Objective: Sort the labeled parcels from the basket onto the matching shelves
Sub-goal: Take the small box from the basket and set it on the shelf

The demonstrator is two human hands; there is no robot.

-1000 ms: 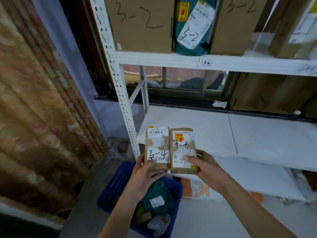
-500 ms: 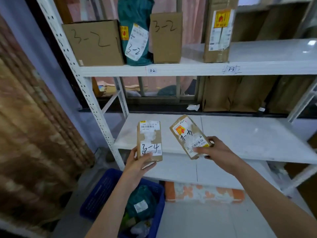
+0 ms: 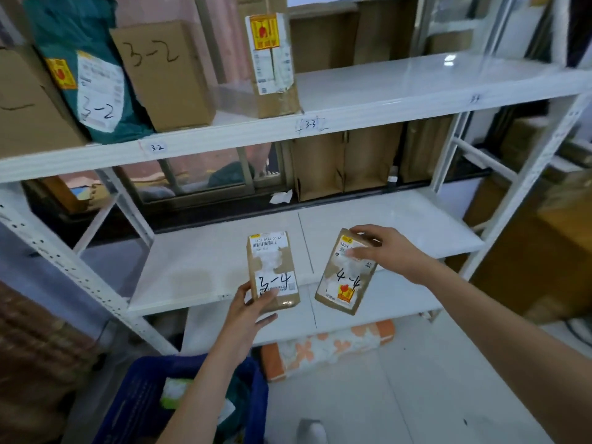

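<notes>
While your left hand (image 3: 246, 310) grips the lower end of the small brown cardboard parcel marked 3-4 (image 3: 274, 270), your right hand (image 3: 381, 248) pinches the top of the tilted brown parcel marked 4-4 (image 3: 346, 274), both over the white metal shelf (image 3: 198, 267), above the blue plastic basket (image 3: 144, 398).

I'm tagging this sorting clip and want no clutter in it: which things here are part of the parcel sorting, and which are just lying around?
Part of the job:
- brown cardboard parcel marked 3-4, in the left hand
- brown cardboard parcel marked 4-4, in the right hand
- blue plastic basket
- white metal shelves

Lying about:
- orange floral roll under the shelves
- crumpled white paper
</notes>
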